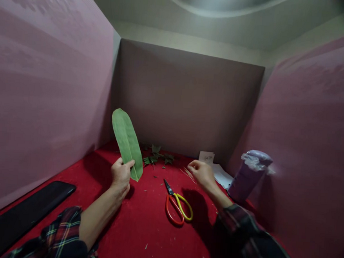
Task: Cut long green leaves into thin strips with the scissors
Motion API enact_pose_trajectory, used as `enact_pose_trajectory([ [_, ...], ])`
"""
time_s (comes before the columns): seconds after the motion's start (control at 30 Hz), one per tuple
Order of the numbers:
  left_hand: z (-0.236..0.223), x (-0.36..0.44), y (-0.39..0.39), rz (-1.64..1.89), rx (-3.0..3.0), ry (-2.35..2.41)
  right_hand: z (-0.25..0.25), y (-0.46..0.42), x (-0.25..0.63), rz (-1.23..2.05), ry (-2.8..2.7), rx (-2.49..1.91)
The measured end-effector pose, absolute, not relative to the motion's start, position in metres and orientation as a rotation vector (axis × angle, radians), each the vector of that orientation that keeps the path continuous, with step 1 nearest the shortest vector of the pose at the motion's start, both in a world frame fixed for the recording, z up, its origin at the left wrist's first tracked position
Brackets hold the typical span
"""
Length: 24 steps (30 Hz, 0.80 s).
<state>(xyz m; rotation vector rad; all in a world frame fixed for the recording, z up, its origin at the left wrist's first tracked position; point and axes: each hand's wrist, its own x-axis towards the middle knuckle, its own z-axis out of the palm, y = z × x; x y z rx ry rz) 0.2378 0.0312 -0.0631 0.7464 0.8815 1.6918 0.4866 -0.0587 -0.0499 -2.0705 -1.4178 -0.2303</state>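
A long green leaf [126, 140] with a pale midrib stands upright and tilted in my left hand [121, 176], whose thumb presses on its lower part. My right hand [201, 172] is raised above the red cloth, its fingers pinched together; whatever is between them is too small to make out. Several thin sticks [190, 176] lie just below and beside those fingertips. Between my hands rests a pair of scissors [170, 191] with one red and one yellow handle, its dark blades nearly closed and pointing away from me.
Behind the scissors lie several lobed green leaves [155, 155], with small scraps scattered about. White papers [221, 175] and a purple plastic-wrapped package [249, 175] stand at the right. A long black object [27, 209] lies front left. Pink side panels and a grey back panel enclose the red cloth [135, 228].
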Motion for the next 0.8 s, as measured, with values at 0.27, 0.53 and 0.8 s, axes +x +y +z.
enact_pose_trajectory([
  [0.27, -0.071, 0.238, 0.036, 1.651, 0.767, 0.864, -0.086, -0.025, 0.475, -0.37, -1.507, -2.333],
  [0.53, -0.07, 0.239, 0.034, 1.644, 0.777, 0.835, -0.093, -0.013, 0.484, -0.478, -1.485, -2.292],
  [0.8, -0.071, 0.239, 0.033, 1.646, 0.776, 0.852, 0.001, -0.075, 0.473, -0.823, -1.125, -1.708],
])
